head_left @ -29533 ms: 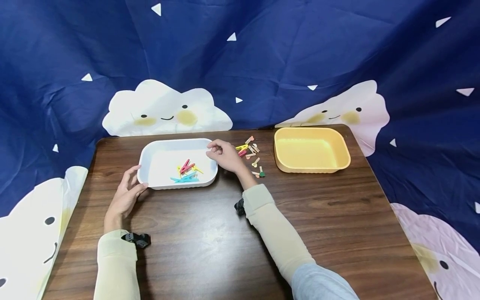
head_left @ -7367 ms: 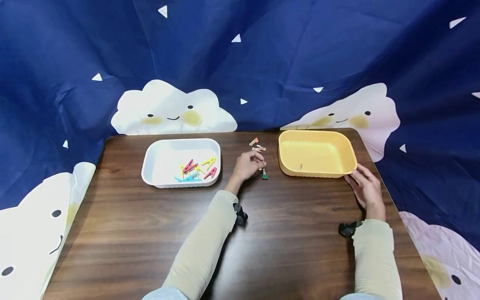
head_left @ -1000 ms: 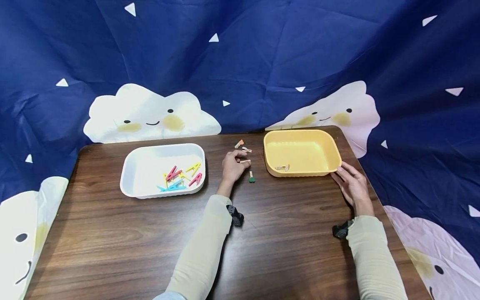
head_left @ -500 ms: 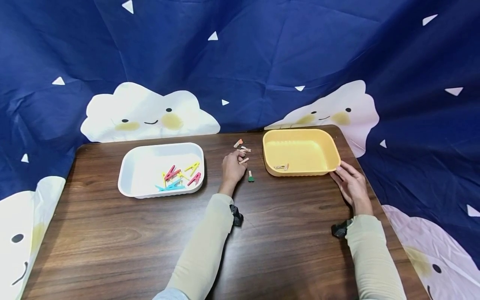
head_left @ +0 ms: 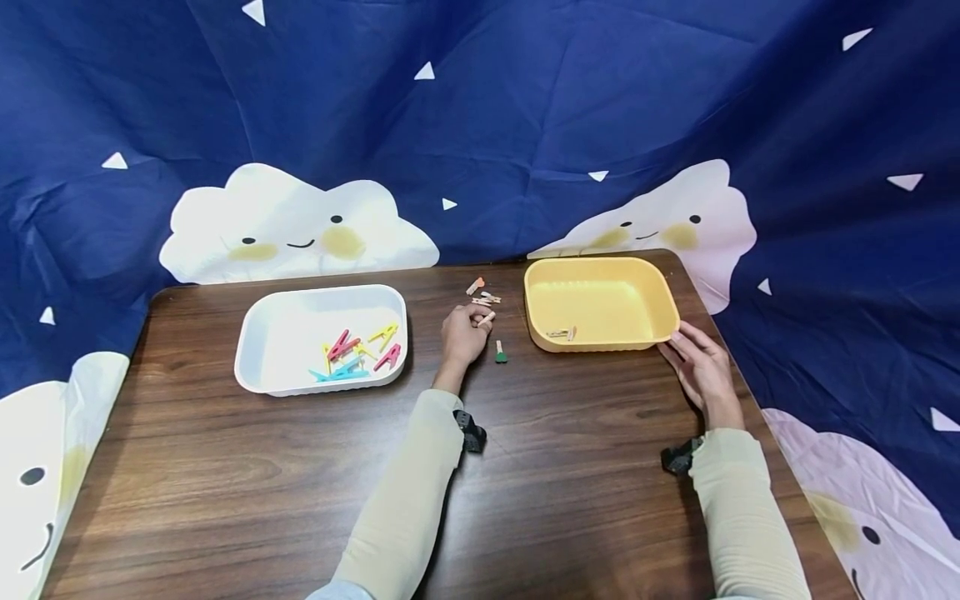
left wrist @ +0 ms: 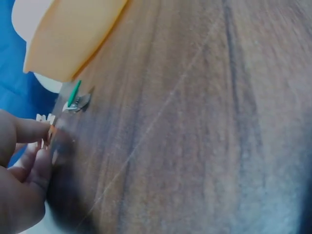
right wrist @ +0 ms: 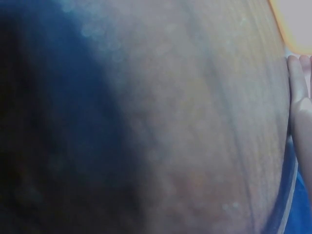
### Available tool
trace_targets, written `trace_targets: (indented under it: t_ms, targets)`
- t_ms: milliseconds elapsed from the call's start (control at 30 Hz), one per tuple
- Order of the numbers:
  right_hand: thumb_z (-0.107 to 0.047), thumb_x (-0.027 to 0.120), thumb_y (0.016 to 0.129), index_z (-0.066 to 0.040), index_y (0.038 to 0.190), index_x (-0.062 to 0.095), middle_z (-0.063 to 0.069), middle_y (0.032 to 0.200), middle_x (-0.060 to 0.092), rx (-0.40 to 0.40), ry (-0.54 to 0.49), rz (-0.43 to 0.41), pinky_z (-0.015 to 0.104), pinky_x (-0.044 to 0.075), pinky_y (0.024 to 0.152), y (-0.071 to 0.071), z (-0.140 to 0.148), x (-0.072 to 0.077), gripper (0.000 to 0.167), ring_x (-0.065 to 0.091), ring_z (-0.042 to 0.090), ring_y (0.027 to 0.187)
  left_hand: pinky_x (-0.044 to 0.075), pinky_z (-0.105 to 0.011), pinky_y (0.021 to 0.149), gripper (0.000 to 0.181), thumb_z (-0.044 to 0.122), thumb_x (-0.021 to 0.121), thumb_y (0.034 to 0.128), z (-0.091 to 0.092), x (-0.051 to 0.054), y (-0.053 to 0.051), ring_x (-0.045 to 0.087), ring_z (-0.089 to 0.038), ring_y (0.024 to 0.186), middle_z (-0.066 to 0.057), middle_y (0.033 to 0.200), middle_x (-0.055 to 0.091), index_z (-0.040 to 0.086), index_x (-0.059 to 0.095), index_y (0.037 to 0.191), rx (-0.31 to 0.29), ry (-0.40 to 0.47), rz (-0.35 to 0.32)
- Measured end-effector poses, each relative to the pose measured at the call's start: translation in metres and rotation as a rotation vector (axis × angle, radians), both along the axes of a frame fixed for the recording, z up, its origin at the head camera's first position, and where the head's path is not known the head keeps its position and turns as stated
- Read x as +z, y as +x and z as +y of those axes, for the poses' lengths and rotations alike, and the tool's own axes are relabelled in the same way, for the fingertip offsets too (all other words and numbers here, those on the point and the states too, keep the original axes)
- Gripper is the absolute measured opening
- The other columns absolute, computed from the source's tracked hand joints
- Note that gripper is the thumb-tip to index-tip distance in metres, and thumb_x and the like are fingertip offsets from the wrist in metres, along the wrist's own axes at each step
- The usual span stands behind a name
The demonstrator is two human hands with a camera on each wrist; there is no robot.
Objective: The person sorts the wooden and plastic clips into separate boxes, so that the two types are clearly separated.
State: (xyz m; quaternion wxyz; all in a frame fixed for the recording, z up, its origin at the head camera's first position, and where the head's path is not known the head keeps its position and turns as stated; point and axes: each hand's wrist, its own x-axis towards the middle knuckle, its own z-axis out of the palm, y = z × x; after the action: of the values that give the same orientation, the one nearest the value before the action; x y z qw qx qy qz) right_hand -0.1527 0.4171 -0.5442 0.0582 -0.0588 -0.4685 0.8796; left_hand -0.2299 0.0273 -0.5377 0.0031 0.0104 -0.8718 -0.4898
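Note:
In the head view my left hand (head_left: pixel 463 335) pinches a small wooden clothespin (head_left: pixel 487 319) between thumb and fingers, low over the table. Just beyond it lie a couple of pale mini clothespins (head_left: pixel 489 298) and one with an orange end (head_left: pixel 476 286). Nearer me is a mini clothespin with a green end (head_left: pixel 501 353). At the near right corner of the yellow tray (head_left: pixel 602 347), the fingertips of my right hand (head_left: pixel 703 367) touch its side, fingers fairly straight. A few small wooden clothespins (head_left: pixel 561 334) lie inside that tray.
To the left stands a white tray (head_left: pixel 258 337) with several plastic clothespins (head_left: pixel 345 347) in red, yellow and blue. Both trays sit toward the far edge of the brown wooden table (head_left: pixel 555 483). A blue curtain (head_left: pixel 495 117) with clouds hangs behind.
Over the last second the clothespin at my left fingertips has tilted, and the hand has shifted slightly. Since the oldest frames, plastic clothespins joined the white tray, wooden ones the yellow tray; the pile shrank.

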Motion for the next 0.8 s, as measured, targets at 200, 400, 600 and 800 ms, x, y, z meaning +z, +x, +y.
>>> trace_targets:
  t_ms: [200, 400, 600, 800]
  targets:
    - [0.013, 0.055, 0.098, 0.005, 0.128, 0.066, 0.01, 0.121, 0.069, -0.002, 0.009, 0.005, 0.036, 0.05, 0.098, 0.0, 0.0, 0.0, 0.033, 0.07, 0.019, 0.106, 0.045, -0.023, 0.071, 0.015, -0.003, 0.076, 0.0843, -0.001, 0.005, -0.001, 0.056, -0.008, 0.072, 0.0, 0.079, 0.064, 0.003, 0.076, 0.098, 0.062, 0.179, -0.014]
    - [0.012, 0.057, 0.097, 0.004, 0.128, 0.067, 0.009, 0.119, 0.07, -0.006, 0.037, 0.011, 0.035, 0.052, 0.096, -0.001, -0.001, 0.0, 0.033, 0.07, 0.017, 0.104, 0.046, -0.025, 0.073, 0.015, 0.0, 0.076, 0.085, -0.003, 0.008, -0.001, 0.057, -0.008, 0.072, 0.004, 0.078, 0.062, 0.005, 0.076, 0.099, 0.084, 0.22, -0.058]
    - [0.012, 0.056, 0.097, 0.003, 0.127, 0.068, 0.009, 0.12, 0.07, -0.003, 0.012, -0.001, 0.036, 0.051, 0.097, -0.001, -0.001, 0.0, 0.033, 0.07, 0.017, 0.104, 0.045, -0.026, 0.072, 0.016, 0.0, 0.075, 0.0857, -0.003, 0.011, 0.001, 0.055, -0.009, 0.071, 0.005, 0.077, 0.059, 0.006, 0.075, 0.1, 0.083, 0.256, -0.075]
    - [0.013, 0.055, 0.098, 0.004, 0.127, 0.067, 0.009, 0.121, 0.07, 0.0, 0.001, 0.003, 0.036, 0.05, 0.098, 0.0, -0.001, 0.001, 0.033, 0.07, 0.018, 0.106, 0.045, -0.025, 0.072, 0.017, 0.0, 0.075, 0.0868, -0.002, 0.014, 0.003, 0.056, -0.009, 0.073, 0.003, 0.08, 0.061, 0.004, 0.074, 0.103, 0.048, 0.264, -0.083]
